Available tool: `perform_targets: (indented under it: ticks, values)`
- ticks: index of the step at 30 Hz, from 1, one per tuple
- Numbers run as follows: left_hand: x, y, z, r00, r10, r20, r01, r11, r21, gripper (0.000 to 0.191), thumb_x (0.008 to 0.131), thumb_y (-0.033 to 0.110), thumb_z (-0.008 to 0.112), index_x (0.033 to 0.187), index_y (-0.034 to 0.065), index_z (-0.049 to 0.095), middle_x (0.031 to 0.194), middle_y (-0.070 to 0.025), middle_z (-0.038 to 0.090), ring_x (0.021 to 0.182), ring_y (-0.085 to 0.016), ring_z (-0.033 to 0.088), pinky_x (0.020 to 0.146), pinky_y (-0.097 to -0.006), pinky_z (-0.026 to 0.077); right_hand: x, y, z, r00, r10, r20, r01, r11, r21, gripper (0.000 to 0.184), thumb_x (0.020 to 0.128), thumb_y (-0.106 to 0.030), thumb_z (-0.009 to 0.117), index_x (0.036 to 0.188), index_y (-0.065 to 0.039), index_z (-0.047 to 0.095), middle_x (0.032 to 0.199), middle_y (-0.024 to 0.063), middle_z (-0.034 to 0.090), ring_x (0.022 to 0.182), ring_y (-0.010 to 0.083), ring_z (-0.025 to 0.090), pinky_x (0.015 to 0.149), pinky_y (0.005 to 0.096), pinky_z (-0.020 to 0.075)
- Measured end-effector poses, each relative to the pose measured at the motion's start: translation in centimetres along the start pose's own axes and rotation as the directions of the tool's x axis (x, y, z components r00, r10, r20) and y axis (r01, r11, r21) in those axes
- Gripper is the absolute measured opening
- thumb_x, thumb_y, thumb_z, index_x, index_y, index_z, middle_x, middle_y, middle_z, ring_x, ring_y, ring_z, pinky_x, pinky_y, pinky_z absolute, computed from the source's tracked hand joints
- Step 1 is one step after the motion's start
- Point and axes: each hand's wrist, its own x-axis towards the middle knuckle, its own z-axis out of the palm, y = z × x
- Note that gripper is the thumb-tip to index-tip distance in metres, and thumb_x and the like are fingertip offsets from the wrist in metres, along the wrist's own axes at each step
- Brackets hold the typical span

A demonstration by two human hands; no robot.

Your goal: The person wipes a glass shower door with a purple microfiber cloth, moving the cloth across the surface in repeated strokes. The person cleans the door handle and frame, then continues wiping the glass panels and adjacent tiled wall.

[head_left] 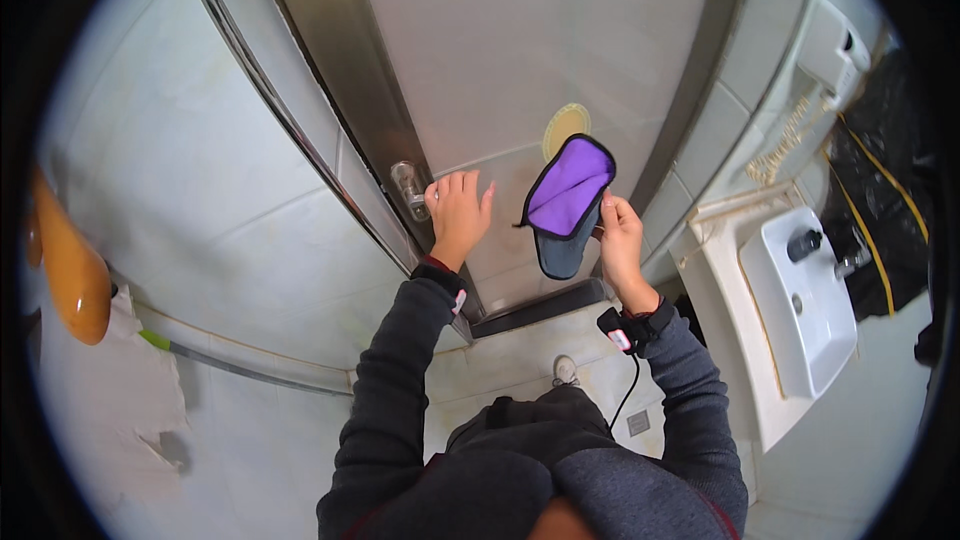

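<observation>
My left hand (459, 216) rests at a metal lever door handle (417, 200), its fingers bent over the lever's end and the thumb apart. The handle's backplate is fixed to the metal edge of a pale door panel (480, 67). In my right hand (622, 244) is a cleaning cloth (574, 191), pinched at its right edge between thumb and fingers. One side of the cloth is purple, the other dark grey, with a black border. It hangs in front of the door, partly covering a round yellow sticker (568, 126).
On the right, a white washbasin (780, 330) carries a black bottle (805, 245) beside the tap (852, 264). A hair dryer (834, 49) with a coiled cord and a black plastic bag (881, 187) are beyond. A chrome rail (277, 101) and an orange object (73, 281) are on the left.
</observation>
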Motion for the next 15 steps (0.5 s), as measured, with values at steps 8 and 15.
perform_targets:
  ticks: [8, 15]
  values:
    - [1.1, -1.2, 0.7, 0.998, 0.037, 0.044, -0.042, 0.992, 0.119, 0.026, 0.082, 0.034, 0.068, 0.092, 0.0126, 0.056, 0.088, -0.0033, 0.051, 0.093, -0.022, 0.050, 0.085, -0.0415, 0.030, 8.0, -3.2, 2.5, 0.977, -0.212, 0.006, 0.206, 0.955, 0.213, 0.022, 0.102, -0.027, 0.048, 0.102, -0.008, 0.059, 0.081, -0.0071, 0.050, 0.072, 0.0015, 0.047, 0.064, 0.0188, 0.0419]
    - [1.5, -1.2, 0.9, 0.987, -0.040, 0.155, 0.003, 0.973, 0.230, 0.025, 0.083, 0.032, 0.065, 0.097, 0.0126, 0.057, 0.093, -0.0048, 0.052, 0.097, -0.024, 0.050, 0.091, -0.0447, 0.032, 10.3, -6.1, 7.6, 0.931, -0.348, 0.111, 0.260, 0.845, 0.466, 0.019, 0.102, -0.019, 0.047, 0.106, -0.004, 0.057, 0.082, -0.0061, 0.046, 0.071, 0.0009, 0.043, 0.070, 0.0198, 0.0455]
